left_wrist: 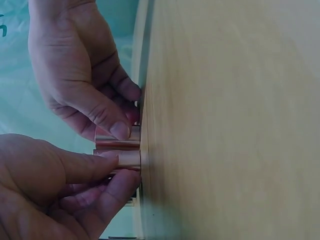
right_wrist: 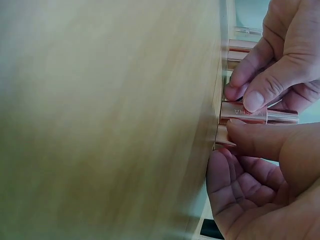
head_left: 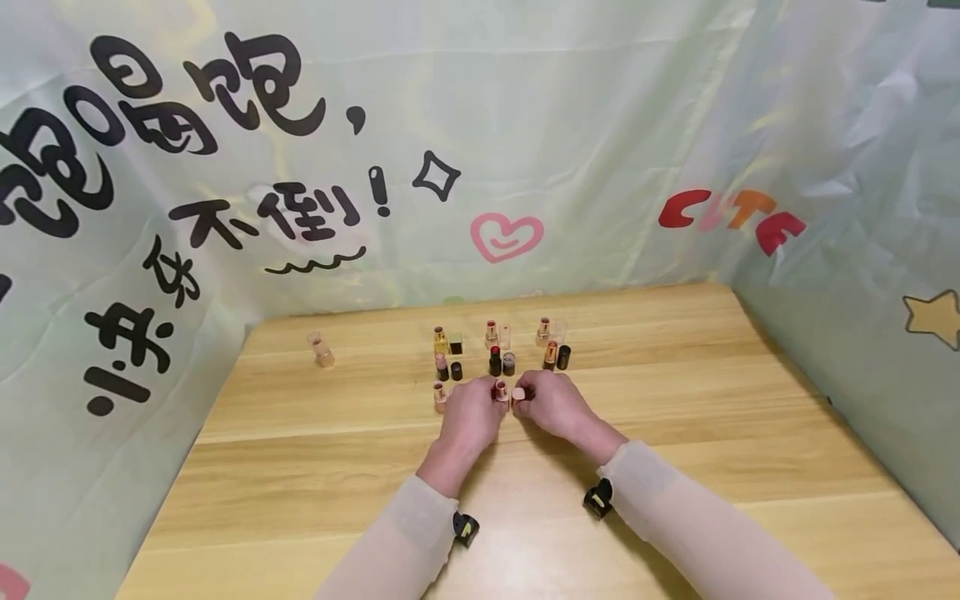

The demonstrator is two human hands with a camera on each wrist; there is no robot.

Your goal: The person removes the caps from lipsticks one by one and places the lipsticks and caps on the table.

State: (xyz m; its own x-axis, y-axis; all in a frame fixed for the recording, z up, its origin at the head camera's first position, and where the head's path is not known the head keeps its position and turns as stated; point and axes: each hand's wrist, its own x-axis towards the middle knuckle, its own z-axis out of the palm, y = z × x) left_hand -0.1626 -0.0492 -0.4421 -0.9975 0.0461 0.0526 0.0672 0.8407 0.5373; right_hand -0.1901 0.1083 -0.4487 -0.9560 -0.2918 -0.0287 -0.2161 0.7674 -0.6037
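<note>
Near the middle of the wooden table, my left hand (head_left: pixel 474 410) pinches an uncapped rose-gold lipstick (right_wrist: pixel 245 112) with engraved letters on its base, standing upright on the tabletop. Close beside it, my right hand (head_left: pixel 553 404) grips a rose-gold lipstick cap (head_left: pixel 518 396) between thumb and fingers, also down on the table. The two pieces stand side by side, with the cap on the right. In the left wrist view the right thumb rests along the cap (left_wrist: pixel 117 140). Another uncapped lipstick (head_left: pixel 439 397) stands left of my left hand, which partly hides what is next to it.
Beyond my hands, open lipsticks stand in rows with caps beside them, including a gold one (head_left: pixel 439 340), a black one (head_left: pixel 495 362) and an orange-gold one (head_left: pixel 551 354). A clear-capped pinkish tube (head_left: pixel 322 351) stands far left. Printed cloth (head_left: pixel 600 125) walls the table's back and sides.
</note>
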